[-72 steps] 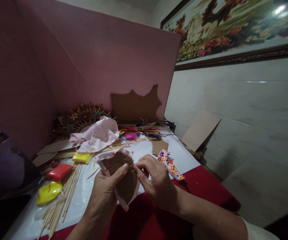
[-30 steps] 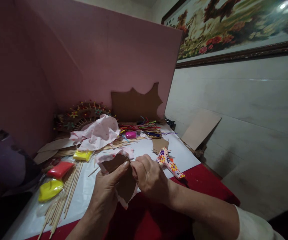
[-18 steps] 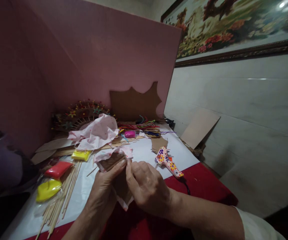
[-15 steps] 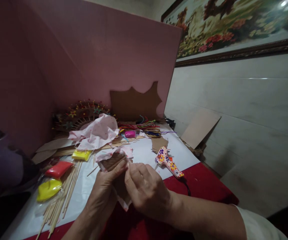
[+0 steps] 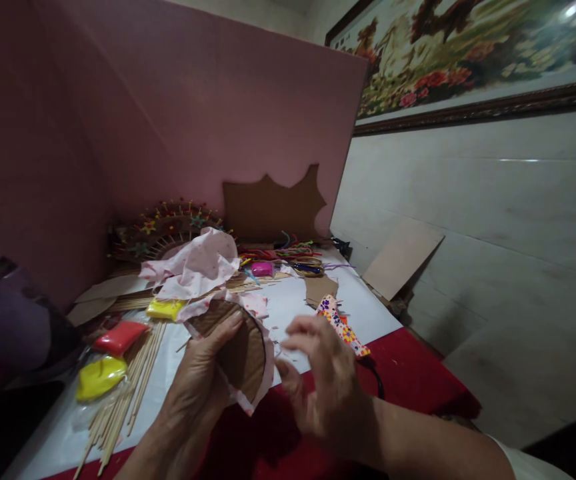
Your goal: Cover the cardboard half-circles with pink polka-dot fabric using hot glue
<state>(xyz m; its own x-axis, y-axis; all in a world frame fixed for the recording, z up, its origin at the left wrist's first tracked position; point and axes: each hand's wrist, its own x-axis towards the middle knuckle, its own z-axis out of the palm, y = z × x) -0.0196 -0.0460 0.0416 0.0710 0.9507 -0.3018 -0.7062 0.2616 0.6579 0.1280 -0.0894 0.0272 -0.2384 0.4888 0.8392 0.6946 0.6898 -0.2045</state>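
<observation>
My left hand (image 5: 203,367) grips a rounded piece of brown cardboard (image 5: 242,352), thumb on its face and fingers behind. Pink-dotted white cloth (image 5: 267,370) sticks out around the cardboard's edge as a border. Just right of it, my right hand (image 5: 321,380) is raised with thumb and fingers apart, slightly blurred, touching neither cardboard nor cloth. Beyond that hand lies a glue gun (image 5: 342,327) with a flower-patterned body and a black cord, partly hidden by the fingers.
Thin wooden sticks (image 5: 141,383) and bags of yellow clay (image 5: 101,379) and red clay (image 5: 121,338) lie at left. Crumpled pink cloth (image 5: 201,263) sits behind, near a bead-tipped arch (image 5: 173,217). Coloured pipe cleaners (image 5: 288,253) and cut cardboard (image 5: 273,207) stand at the back.
My right hand has let go of the cloth edge and moved right, its fingers opening. More of the cardboard's face now shows in my left hand, which stays nearly in place.
</observation>
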